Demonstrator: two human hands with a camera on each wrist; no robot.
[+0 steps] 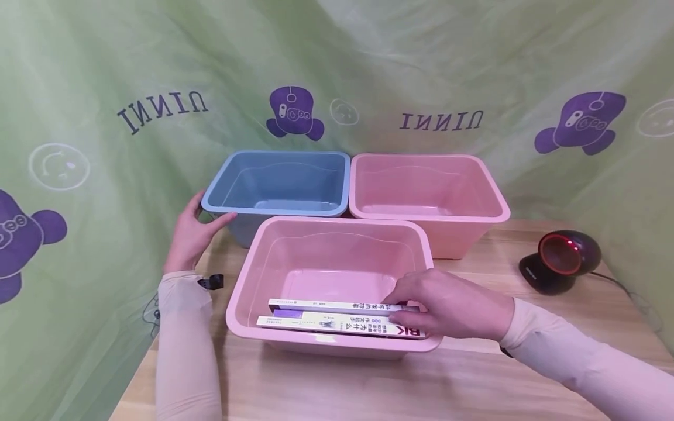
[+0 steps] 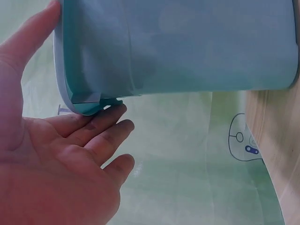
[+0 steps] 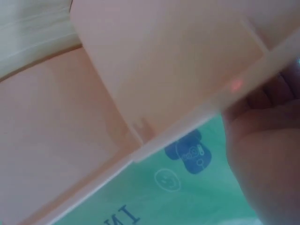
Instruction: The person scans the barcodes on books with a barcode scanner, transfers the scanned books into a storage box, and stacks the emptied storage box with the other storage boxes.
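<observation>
Wooden table (image 1: pixel 505 386): near pink bin (image 1: pixel 337 251) with books (image 1: pixel 321 323) spine-up along its near side; right hand (image 1: pixel 447 304) at their right end, pinch unclear, apparently selecting one, so a sure grip is needed; farther left, left hand (image 1: pixel 192 237), thumb and fingers apart, at blue bin (image 1: pixel 292 181)
</observation>
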